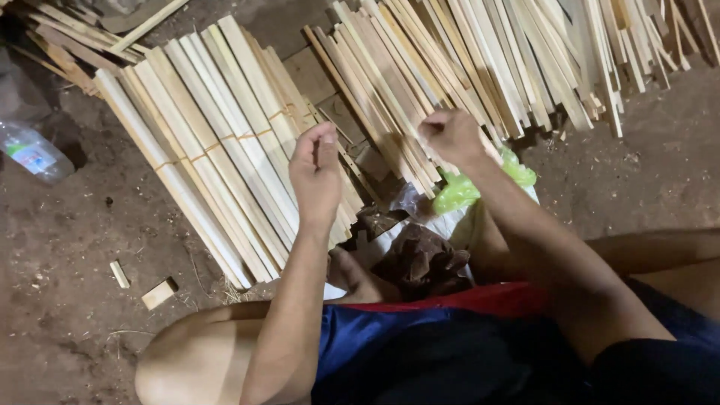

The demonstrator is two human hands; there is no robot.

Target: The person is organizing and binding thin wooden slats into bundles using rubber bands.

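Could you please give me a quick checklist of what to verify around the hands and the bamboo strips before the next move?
1. Left hand raised above the tied bundle of strips: ok.
2. Right hand raised, fingers pinched together: ok; what they pinch: cannot tell.
3. Bundle's thin tie band in place across the strips: ok.
4. Loose pile of strips neatly stacked: not ok, ends fan out unevenly.
5. Green plastic bag clear of the hands: ok, it lies below the right wrist.
6. Plastic bottle upright: not ok, it lies on its side.
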